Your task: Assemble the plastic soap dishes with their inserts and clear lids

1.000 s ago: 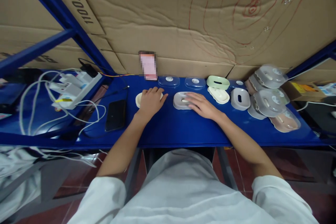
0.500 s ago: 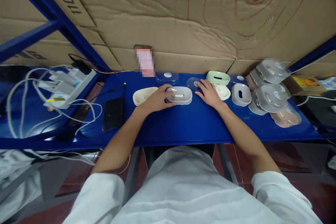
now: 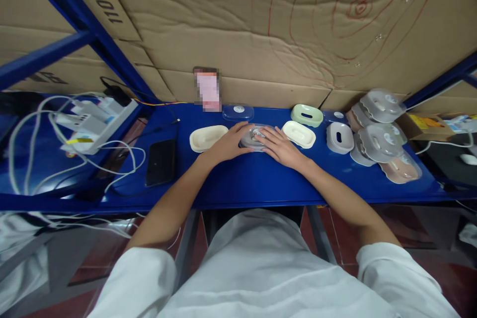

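Note:
A grey soap dish (image 3: 252,148) sits on the blue table in front of me, with a clear lid (image 3: 257,130) over its top. My left hand (image 3: 233,143) is closed around the dish's left end, thumb at the near side. From the right, my right hand (image 3: 282,147) holds the lid, its fingers laid across the top and hiding part of it. Left of the dish lies a cream soap dish base (image 3: 207,138); another cream tray (image 3: 299,134) lies just beyond my right hand. Behind that tray is a green soap dish part (image 3: 307,115) with a slot.
Clear lids (image 3: 237,112) lie at the back. On the right stand a grey slotted part (image 3: 340,138) and stacks of lidded soap dishes (image 3: 378,141). A black phone (image 3: 160,162), white cables and a power strip (image 3: 100,126) are at left. Cardboard (image 3: 231,20) walls the back.
My right hand has brought the clear lid from the back of the table leftward onto the grey soap dish. The cream tray it partly covered now shows fully. My left hand stays at the dish.

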Demonstrator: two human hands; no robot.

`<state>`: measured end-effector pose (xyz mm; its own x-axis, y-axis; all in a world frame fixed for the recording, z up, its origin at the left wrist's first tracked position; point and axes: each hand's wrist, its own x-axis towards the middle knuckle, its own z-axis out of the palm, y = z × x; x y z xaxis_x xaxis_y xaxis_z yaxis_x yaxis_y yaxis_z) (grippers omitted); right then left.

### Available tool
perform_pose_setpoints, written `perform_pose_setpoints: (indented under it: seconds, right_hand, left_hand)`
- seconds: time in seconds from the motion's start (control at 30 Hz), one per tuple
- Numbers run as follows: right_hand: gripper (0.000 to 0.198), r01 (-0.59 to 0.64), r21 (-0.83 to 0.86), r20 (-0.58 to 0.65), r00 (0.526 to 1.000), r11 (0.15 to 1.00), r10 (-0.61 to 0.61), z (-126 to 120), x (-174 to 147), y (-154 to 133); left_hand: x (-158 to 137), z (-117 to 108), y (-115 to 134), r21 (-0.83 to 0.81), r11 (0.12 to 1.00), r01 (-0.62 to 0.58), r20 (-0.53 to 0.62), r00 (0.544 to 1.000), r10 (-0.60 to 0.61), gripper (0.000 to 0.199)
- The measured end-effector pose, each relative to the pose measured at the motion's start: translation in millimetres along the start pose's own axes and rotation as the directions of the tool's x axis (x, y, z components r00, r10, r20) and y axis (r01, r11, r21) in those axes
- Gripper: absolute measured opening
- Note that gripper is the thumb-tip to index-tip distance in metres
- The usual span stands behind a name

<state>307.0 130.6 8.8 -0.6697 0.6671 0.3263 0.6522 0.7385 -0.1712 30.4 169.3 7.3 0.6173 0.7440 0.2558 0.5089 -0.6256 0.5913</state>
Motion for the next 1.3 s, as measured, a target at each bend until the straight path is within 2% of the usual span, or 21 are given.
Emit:
perform_pose_setpoints:
  seconds: [0.3,0.57,0.8,0.9,1.03,1.3]
  right_hand:
    - [0.056,0.06,-0.045,0.032,0.998,0.997,-0.059,-1.2,-2.2,3.6]
    - [0.056,0.012,0.056,-0.007,1.0,0.998,-0.011,1.5,-6.1,5.7]
    - [0.06,-0.005,-0.019,0.036,0.999,1.0,0.006,4.4,-6.1,0.5]
    - [0.06,-0.012,-0.011,0.038,0.999,1.0,0.013,5.1,-6.4,-0.7]
    - [0.061,-0.079,0.027,0.01,0.997,0.996,0.079,3.9,-6.8,2.0]
    - [0.052,-0.045,0.044,-0.002,0.999,0.998,0.045,3.9,-5.0,7.4]
  left_hand:
    - [1.2,-5.3,-1.3,0.009,1.0,0.009,-0.009,1.0,-0.009,0.083]
    - [3.1,4.5,-3.5,0.027,0.998,0.052,-0.006,0.999,-0.051,0.083]
    - [1.3,6.4,1.6,0.123,0.988,0.093,0.022,0.995,-0.097,0.076]
    - [2.2,5.6,1.4,0.081,0.993,0.085,0.004,0.996,-0.085,0.079]
    - [4.2,4.2,0.5,0.011,0.997,0.074,-0.02,0.997,-0.074,0.085]
    - [3.1,5.4,-2.4,-0.045,0.996,0.072,-0.049,0.996,-0.075,0.065]
